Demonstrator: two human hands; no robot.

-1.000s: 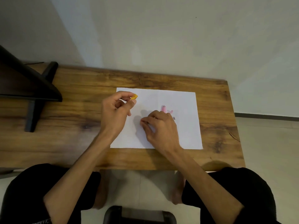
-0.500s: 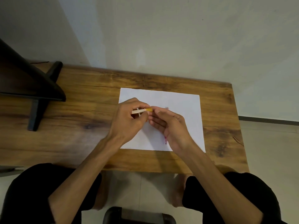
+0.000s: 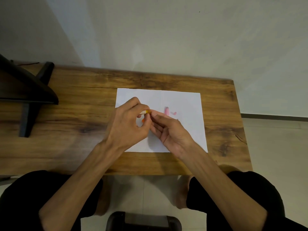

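Brown wooden table (image 3: 83, 114) carries a white paper sheet (image 3: 183, 100). Over its left half the left hand (image 3: 126, 124) pinches a short yellow paper-wrapped crayon (image 3: 145, 112). The right hand (image 3: 170, 130) meets its tip, grip unclear. Best, I judge, to steady the crayon and work its tip gently.

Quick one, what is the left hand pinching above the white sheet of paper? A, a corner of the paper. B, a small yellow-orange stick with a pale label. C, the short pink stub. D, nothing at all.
B: the left hand pinches the small yellow-orange stick with a pale label in its fingers, while the short pink stub lies apart on the white sheet of paper.
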